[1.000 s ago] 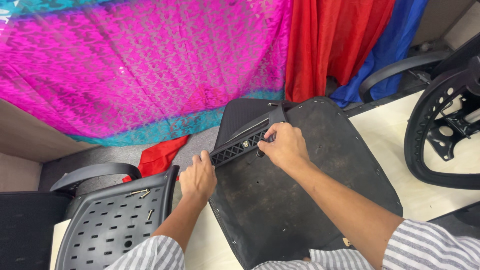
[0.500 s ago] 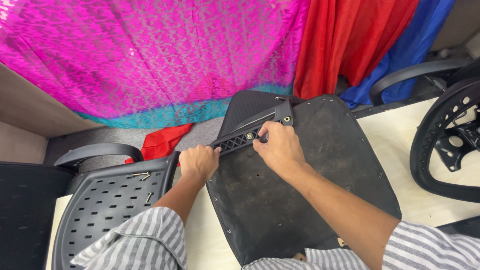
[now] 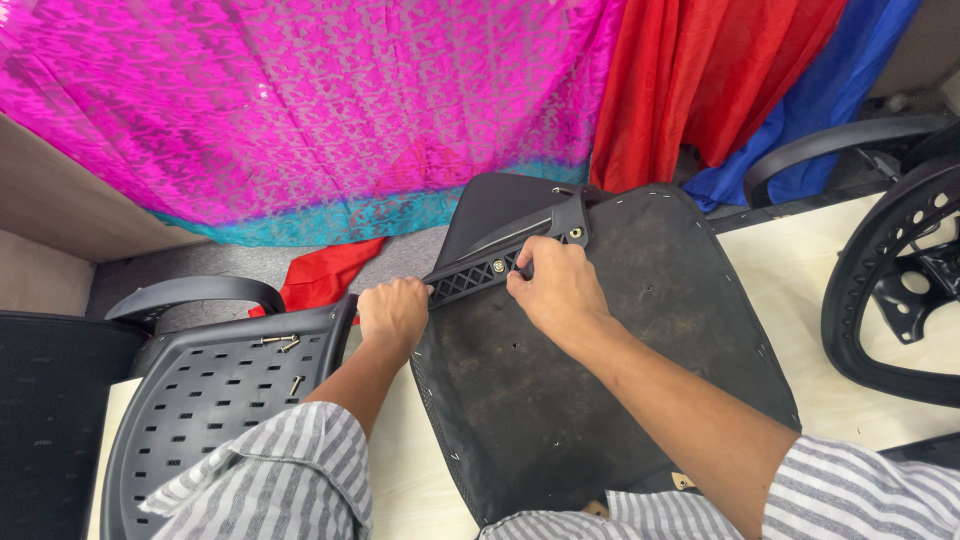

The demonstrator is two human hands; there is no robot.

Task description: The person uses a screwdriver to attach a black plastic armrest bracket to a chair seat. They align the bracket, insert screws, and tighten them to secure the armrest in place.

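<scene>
Black ribbed plastic fills both grips: the left hand [image 3: 393,313] is curled in a fist around the lower left end of a long armrest bracket [image 3: 500,262], and the right hand [image 3: 556,290] pinches the same bracket near its middle, thumb under and fingers folded over the latticed section. That bracket runs on a slant from the left hand up to a flat end with a screw head [image 3: 575,233] showing in it, and it lies along the upper left edge of an upturned seat pan [image 3: 640,340], whose dusty black underside faces the camera and shows small holes and a row of staples round its rim. This seat pan rests on a pale tabletop [image 3: 800,280] and reaches down to the person's striped sleeves [image 3: 260,470]. Just left of the left hand sits a perforated black chair back [image 3: 190,410] with a few loose screws [image 3: 278,342] lying on its upper part, and a curved armrest [image 3: 195,292] arcs behind it. Beyond the work hang a pink patterned cloth [image 3: 300,110] with a teal border, a red cloth [image 3: 710,80] and a blue cloth [image 3: 830,90]. At the far right stands a round black chair base [image 3: 890,280] with holes along its ring.
</scene>
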